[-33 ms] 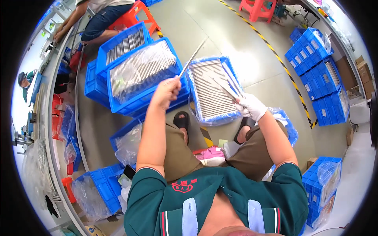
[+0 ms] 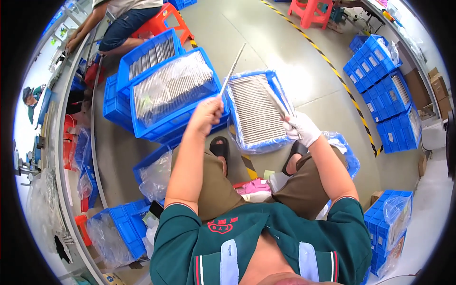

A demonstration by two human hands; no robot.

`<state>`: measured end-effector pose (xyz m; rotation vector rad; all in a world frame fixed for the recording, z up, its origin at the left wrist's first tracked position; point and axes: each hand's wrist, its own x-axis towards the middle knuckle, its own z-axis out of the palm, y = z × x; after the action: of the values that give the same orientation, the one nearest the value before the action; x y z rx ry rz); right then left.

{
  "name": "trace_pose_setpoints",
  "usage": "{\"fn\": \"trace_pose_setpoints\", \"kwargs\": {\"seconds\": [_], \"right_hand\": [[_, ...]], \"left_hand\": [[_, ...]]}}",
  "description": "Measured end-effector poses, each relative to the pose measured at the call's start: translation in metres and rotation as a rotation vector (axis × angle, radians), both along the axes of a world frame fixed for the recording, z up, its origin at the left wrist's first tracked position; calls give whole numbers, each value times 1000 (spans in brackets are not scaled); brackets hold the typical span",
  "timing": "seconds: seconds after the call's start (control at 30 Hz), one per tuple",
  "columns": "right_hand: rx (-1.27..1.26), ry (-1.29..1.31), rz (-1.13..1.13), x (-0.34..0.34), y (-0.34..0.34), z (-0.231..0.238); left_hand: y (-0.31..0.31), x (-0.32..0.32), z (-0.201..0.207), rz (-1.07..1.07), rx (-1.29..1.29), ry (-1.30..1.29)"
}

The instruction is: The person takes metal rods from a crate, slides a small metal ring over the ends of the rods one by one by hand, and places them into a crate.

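My bare left hand (image 2: 208,114) is closed around the lower end of one long, thin metal strip (image 2: 232,69), which points up and slightly right. A white glove covers my right hand (image 2: 303,129), its fingers closed on a small bundle of similar metal strips (image 2: 274,102) slanting up to the left. Beneath and between both hands stands a blue crate (image 2: 235,138) lined with clear plastic, filled with a close row of metal strips (image 2: 249,114). Just left of it, a stacked blue crate (image 2: 154,131) holds more strips partly covered by a clear plastic bag (image 2: 178,71).
Several blue crates (image 2: 392,95) are stacked at the right, with another stack (image 2: 389,223) at lower right. A person (image 2: 128,28) sits on a red stool (image 2: 183,21) at upper left beside a long bench (image 2: 61,156). Pink cloth (image 2: 254,186) lies between my legs.
My left hand has shifted slightly right and down with its strip. The strips in my right hand, fanned apart before, now lie closer together.
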<state>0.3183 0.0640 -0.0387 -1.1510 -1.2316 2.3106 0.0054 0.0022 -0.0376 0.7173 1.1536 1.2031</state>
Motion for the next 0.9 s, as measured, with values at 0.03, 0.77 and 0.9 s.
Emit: {"fn": "trace_pose_setpoints", "kwargs": {"seconds": [0.03,0.77,0.9], "right_hand": [[-49,187,-101,-8,0,1],[-40,483,-439,-69,10,-24],[265,308,-473,-61,6,0]], "left_hand": [[0,15,-7,7,-4,-50],[17,127,-32,-176,102,129],[13,103,-9,-401,-21,332]]}}
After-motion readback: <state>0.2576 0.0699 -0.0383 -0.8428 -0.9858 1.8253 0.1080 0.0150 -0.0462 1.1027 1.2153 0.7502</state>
